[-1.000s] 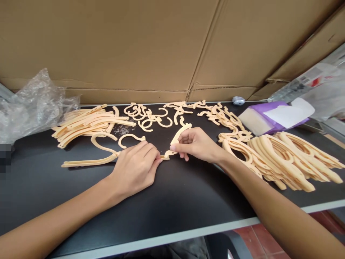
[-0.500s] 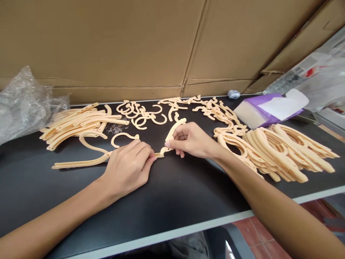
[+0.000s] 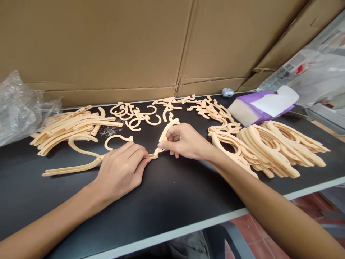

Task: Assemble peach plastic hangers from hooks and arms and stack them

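Observation:
A cream plastic folding clothes hanger (image 3: 72,169) lies low over the table, its hook curving up at the left. My left hand (image 3: 121,167) is closed around its middle, hiding that part. My right hand (image 3: 183,140) pinches a short curved hanger piece (image 3: 169,127) at the hanger's right end, where a hooked tip (image 3: 154,154) shows between the hands. Whether the piece is joined to the hanger there I cannot tell. A loose hook (image 3: 117,138) lies just behind my left hand.
Straight hanger arms (image 3: 72,127) are piled at the left beside clear plastic wrap (image 3: 18,104). Several loose hooks (image 3: 137,117) and small curved pieces (image 3: 212,108) lie along the back. Stacked hangers (image 3: 269,147) and a purple tissue pack (image 3: 258,104) are at the right. Cardboard (image 3: 107,43) stands behind.
The camera view has shifted slightly, so everything appears a little further left. Both hands keep the same grips on the hanger and curved piece.

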Demonstrator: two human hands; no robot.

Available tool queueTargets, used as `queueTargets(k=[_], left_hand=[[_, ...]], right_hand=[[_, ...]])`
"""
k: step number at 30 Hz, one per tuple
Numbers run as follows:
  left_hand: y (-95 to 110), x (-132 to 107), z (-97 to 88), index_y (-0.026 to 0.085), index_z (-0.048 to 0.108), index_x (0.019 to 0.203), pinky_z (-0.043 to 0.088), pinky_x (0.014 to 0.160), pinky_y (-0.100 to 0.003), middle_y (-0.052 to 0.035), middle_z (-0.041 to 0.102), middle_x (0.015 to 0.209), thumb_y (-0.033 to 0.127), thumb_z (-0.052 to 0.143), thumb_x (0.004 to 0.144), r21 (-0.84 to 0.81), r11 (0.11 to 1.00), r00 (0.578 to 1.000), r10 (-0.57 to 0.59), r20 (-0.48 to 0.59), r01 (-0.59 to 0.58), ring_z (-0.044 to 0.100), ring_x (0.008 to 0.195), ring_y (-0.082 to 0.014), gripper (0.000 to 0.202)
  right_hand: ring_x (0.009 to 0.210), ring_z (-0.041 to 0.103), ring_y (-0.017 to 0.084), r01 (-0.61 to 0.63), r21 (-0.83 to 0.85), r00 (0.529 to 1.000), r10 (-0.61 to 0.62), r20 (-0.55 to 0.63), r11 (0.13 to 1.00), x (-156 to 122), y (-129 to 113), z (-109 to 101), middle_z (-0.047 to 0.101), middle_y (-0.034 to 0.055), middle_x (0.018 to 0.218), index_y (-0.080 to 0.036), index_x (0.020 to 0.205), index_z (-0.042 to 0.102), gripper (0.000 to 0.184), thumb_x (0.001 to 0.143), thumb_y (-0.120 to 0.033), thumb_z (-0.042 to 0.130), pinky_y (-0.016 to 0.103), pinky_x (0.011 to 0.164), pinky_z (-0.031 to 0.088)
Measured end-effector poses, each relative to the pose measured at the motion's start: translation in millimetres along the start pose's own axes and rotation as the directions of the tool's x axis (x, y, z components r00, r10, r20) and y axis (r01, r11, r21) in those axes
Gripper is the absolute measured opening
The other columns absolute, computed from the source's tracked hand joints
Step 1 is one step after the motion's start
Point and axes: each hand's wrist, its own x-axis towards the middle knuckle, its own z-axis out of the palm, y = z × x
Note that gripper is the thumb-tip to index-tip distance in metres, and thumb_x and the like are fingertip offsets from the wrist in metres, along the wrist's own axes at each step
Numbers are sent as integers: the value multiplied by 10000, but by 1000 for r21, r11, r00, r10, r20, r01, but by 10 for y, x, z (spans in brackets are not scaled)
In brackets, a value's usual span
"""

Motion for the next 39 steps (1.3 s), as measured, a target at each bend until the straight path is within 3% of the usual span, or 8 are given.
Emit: queueTargets(k=[8,15,31,34,39], left_hand=[[2,8,-14,172,633,857,452,644,-301,-13,716,852,188,571,981,6,1000,1000,14,-6,-14,624,761,-172,140],[16,8,-15,176,629,835,432,603,-287,-16,710,828,195,540,997,19,1000,1000,19,-17,-19,618,744,-166,186],[25,13,6,163,651,832,428,604,-306,-22,692,804,160,540,979,41,999,998,33,-46,-32,604,737,-180,184],[21,9,3,164,647,830,425,598,-304,-19,690,806,166,543,979,34,999,999,28,-45,-27,609,737,-179,181],[16,-23,12,173,623,823,416,591,-299,-9,691,806,203,551,985,-15,998,999,-54,1,54,625,737,-175,181]], right_hand=[[523,614,114,34,38,999,-35,14,999,1,8,-16,680,38,680,-136,705,661,284,762,-383,790,213,422,516],[494,592,99,13,94,998,-18,53,996,15,26,-40,679,17,641,-135,697,699,276,703,-372,840,200,412,498],[440,548,89,-65,-84,998,66,4,994,31,25,6,622,-11,553,-147,685,695,231,748,-346,792,204,424,411],[477,552,90,-35,-101,999,33,-29,994,29,38,25,623,-10,564,-146,678,700,228,746,-338,802,210,462,403],[544,544,86,156,-109,980,-167,-104,982,23,92,80,638,-22,599,-162,691,734,122,740,-246,807,209,525,413]])
